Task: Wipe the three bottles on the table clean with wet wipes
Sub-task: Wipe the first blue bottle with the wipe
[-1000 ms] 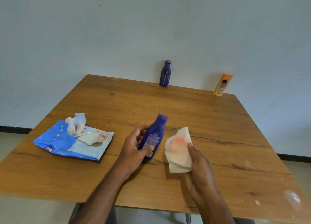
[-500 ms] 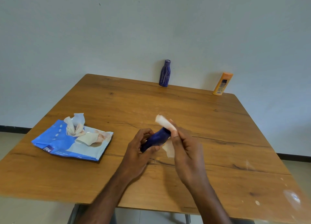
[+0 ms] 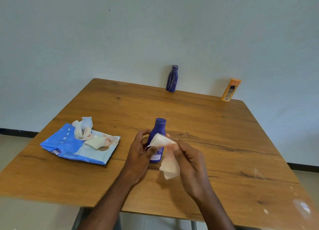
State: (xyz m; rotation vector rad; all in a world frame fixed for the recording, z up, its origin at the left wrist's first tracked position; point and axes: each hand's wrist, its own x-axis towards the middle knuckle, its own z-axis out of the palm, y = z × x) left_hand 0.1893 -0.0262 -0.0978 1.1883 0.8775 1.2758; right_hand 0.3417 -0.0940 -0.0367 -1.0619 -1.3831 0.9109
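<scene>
Blue bottle (image 3: 158, 134): centre of the frame, upright on the table (image 3: 215, 143), cap up
Left hand (image 3: 139, 153): fingers curled round the bottle's left side, gripping it
Right hand (image 3: 188, 160): pinches a wet wipe (image 3: 165, 153) against the bottle's front; the wipe's lower end hangs down beside the bottle
Second blue bottle (image 3: 172, 79): upper centre, at the table's far edge by the wall
Orange bottle (image 3: 230, 89): upper right, far corner, leaning on the wall
Wipes pack (image 3: 69, 146): left of centre, flat, with crumpled used wipes (image 3: 86, 131) on top
</scene>
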